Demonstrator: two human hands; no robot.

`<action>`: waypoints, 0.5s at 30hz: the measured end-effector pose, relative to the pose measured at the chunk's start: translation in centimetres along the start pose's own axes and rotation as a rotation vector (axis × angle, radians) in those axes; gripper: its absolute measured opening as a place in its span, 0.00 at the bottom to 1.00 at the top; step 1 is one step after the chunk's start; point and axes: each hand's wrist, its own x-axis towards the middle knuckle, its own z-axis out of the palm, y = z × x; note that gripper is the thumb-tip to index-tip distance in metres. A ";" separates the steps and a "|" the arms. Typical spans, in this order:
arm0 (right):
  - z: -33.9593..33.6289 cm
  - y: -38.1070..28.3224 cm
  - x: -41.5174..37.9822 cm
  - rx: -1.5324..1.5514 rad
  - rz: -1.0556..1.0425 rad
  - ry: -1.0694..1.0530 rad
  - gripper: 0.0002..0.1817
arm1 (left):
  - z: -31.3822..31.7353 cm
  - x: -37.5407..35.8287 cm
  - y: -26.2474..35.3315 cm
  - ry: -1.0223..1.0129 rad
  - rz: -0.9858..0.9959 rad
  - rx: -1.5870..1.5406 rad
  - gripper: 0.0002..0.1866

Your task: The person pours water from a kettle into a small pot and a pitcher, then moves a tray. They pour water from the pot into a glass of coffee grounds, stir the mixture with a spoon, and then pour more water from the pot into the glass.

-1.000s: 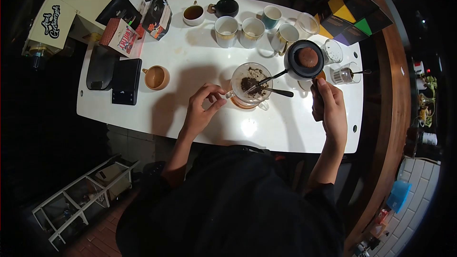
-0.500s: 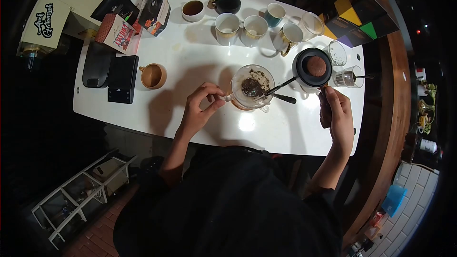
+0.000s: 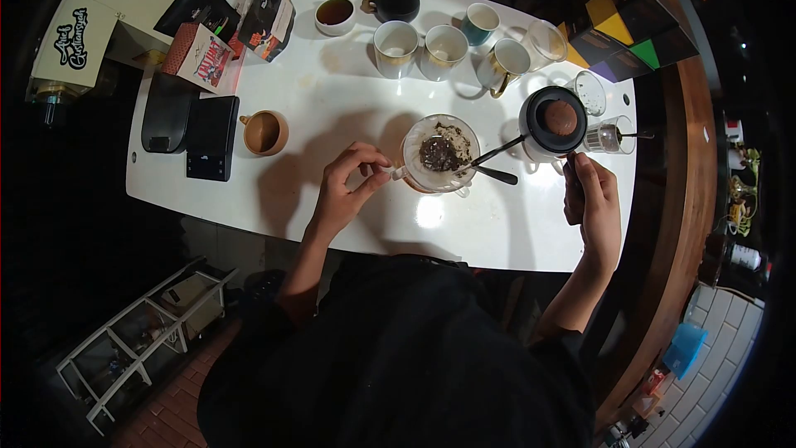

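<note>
My left hand point(image 3: 347, 182) pinches the small handle of a clear coffee dripper point(image 3: 408, 172) with thumb and fingers. In the dripper, a paper filter holds wet dark coffee grounds point(image 3: 437, 152), some clinging up its far side. A glass server point(image 3: 424, 191) shows partly below it, mostly hidden. A dark spoon handle point(image 3: 499, 175) juts out to the right of the dripper. My right hand point(image 3: 599, 203) is wrapped round the dark handle of a gooseneck kettle point(image 3: 541, 126) with a brown-knobbed lid. Its thin spout reaches left to the dripper's right rim; no water stream is discernible.
Several mugs point(image 3: 396, 41) and cups stand along the back of the white table point(image 3: 332, 232). A brown cup point(image 3: 265, 133) and black scale point(image 3: 212, 139) are at left, near coffee bags point(image 3: 269, 21). Glasses point(image 3: 609, 134) stand right of the kettle, below a dark box point(image 3: 618, 41).
The kettle and my right hand have shifted slightly right, drawing the spout toward the dripper's right side. The grounds look less pooled and more speckled. My left hand stays put.
</note>
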 end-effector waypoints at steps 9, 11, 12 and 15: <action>-0.7 0.4 -0.3 0.011 -0.012 0.025 0.17 | 0.0 0.1 0.0 -0.006 0.015 -0.012 0.08; -1.0 -0.2 -0.5 -0.085 0.018 0.034 0.23 | 0.1 0.1 0.0 -0.008 0.024 -0.017 0.08; -1.0 -0.1 -0.5 -0.084 0.017 0.036 0.23 | 0.0 0.1 0.0 -0.009 0.021 -0.017 0.08; -1.4 0.2 -0.5 -0.084 0.014 0.042 0.23 | 0.0 0.2 0.1 -0.015 0.020 -0.016 0.08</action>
